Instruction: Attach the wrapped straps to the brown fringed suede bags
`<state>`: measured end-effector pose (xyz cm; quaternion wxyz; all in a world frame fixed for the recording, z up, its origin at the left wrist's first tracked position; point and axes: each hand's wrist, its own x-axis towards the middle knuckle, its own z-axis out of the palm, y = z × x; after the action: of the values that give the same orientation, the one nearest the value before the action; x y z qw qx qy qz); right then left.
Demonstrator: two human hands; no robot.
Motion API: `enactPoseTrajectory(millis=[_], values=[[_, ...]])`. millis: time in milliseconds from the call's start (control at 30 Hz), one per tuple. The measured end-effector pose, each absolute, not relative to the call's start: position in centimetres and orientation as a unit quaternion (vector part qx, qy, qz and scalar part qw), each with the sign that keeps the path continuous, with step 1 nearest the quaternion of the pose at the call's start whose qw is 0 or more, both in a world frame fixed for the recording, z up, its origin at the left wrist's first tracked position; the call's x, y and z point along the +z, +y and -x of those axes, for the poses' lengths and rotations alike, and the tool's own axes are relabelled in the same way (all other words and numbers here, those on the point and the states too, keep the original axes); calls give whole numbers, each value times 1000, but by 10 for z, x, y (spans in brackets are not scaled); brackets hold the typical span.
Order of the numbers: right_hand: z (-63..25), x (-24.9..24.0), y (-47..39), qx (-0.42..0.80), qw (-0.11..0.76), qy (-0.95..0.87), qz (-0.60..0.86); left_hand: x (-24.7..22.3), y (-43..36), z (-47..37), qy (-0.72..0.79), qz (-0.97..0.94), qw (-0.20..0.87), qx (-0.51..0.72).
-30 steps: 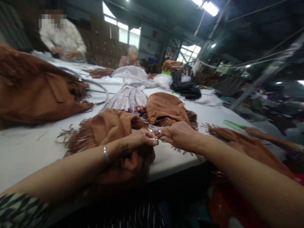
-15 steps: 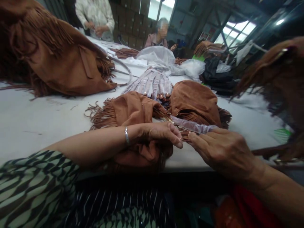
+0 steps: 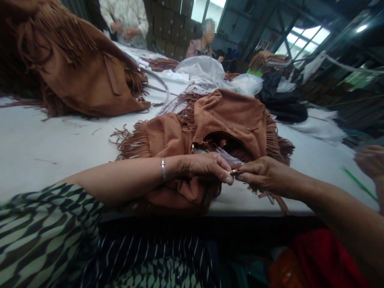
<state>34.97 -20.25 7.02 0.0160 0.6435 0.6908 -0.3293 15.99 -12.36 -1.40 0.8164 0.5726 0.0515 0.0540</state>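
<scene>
My left hand (image 3: 210, 166), with a silver bracelet at the wrist, pinches a small gold metal clasp (image 3: 233, 172) at the table's front edge. From the other side, my right hand (image 3: 264, 174) grips a brown strap end at the same clasp; its fingers cover most of the strap. Under my left forearm lies a brown suede fringed bag (image 3: 165, 134), partly hidden by the arm. Just beyond my hands, another brown fringed bag (image 3: 231, 114) rests with its mouth gaping towards me.
A large brown fringed bag (image 3: 87, 76) lies at the left of the white table (image 3: 54, 144). Clear plastic bags (image 3: 204, 68) and black material (image 3: 279, 100) sit further back. Another person's hand (image 3: 370, 162) is at the right edge. Two people are across the table.
A fringed bag at the right edge has gone from there. A bag with a gaping mouth now lies on the middle pile. My right hand has shifted slightly left, and the gold clasp now shows.
</scene>
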Motion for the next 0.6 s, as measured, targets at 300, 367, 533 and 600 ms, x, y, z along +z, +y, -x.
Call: enactPoseTrajectory(millis=[300,367,533,600], values=[[-358,62,-205,-504,-88,568,-645,-10,-107,-161,27,-633,772,58],[-358,66,-202,-501,-91,561,-652,-3,-105,-160,93,-710,690,102],[-358,79,-191,-432,-133,590,-670,26,-117,-135,236,-856,438,140],[-362,82,-193,-442,-138,604,-649,30,-134,-116,275,-892,332,136]])
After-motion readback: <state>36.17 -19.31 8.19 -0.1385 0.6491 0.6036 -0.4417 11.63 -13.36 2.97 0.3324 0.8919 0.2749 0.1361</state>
